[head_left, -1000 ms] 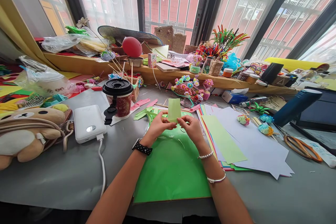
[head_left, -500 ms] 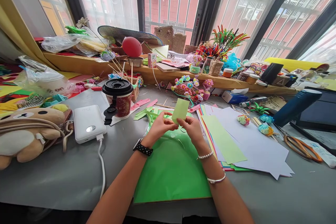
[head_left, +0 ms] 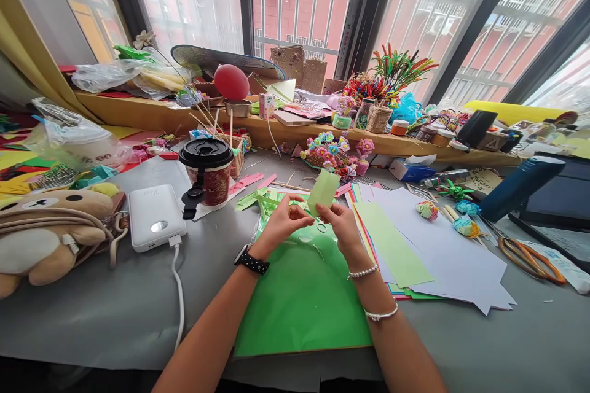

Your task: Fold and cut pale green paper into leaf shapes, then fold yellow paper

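Observation:
My left hand and my right hand meet above a large green paper sheet on the grey table. Both pinch the lower end of a small pale green paper strip, which stands up and leans to the right. My left wrist wears a black watch. Bead and metal bracelets circle my right wrist. Several green paper strips lie just beyond my left hand.
A lidded coffee cup and a white power bank with its cable sit at the left, beside a plush bear. White and coloured sheets spread on the right, with orange-handled scissors and a blue bottle. Craft clutter lines the windowsill.
The pale green strip has tipped from upright to leaning right, and my fingers have shifted along its lower end. Both hands stay in the same place.

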Demonstrator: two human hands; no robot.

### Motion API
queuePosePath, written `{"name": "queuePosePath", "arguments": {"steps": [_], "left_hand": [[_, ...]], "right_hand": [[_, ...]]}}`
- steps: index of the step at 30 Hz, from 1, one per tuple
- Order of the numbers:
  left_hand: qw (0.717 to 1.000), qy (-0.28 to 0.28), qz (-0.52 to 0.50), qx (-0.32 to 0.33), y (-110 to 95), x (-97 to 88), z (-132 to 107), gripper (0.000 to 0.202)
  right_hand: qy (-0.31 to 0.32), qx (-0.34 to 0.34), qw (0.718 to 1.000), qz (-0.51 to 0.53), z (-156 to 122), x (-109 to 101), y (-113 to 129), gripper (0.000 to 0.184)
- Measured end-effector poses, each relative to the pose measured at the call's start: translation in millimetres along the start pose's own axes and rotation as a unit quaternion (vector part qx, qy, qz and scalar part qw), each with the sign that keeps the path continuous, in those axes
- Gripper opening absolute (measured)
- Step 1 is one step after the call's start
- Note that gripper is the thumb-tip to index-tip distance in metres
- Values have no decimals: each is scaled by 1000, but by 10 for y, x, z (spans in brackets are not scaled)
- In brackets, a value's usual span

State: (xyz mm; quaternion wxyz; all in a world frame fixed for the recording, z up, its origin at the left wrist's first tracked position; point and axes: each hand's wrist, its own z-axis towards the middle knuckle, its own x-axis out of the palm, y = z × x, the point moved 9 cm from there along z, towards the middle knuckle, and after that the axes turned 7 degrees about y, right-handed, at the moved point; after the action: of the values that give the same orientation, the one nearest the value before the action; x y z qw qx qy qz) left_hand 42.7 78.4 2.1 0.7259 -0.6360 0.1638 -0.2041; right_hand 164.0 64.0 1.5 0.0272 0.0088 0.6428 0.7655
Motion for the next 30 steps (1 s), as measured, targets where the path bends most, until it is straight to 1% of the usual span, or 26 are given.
{"name": "queuePosePath", "arguments": {"steps": [3,6,12,18,24,27,30], "left_hand": [[1000,1,3,-11,18,8,2,51],[1000,-6,-1,-13,20,1,3,45],[1000,3,15,-14,15,11,2,45],[1000,13,22,5,-38,24,-5,42],[1000,4,26,11,-64,21,-14,40],[999,17,33,4,-39,38,-17,42],[998,42,51,-13,-3,54,-10,50]], "right_hand": [[7,-1,1000,-10,1,15,0,32],[17,1,1000,-26,-1,38,-1,33],[11,8,998,-60,-6,28,21,33],[15,7,998,-60,-5,38,16,33],[5,16,997,-72,6,1,-15,36],[10,3,995,-99,4,-1,23,37],[5,-14,988,-154,-8,-15,91,38]]}}
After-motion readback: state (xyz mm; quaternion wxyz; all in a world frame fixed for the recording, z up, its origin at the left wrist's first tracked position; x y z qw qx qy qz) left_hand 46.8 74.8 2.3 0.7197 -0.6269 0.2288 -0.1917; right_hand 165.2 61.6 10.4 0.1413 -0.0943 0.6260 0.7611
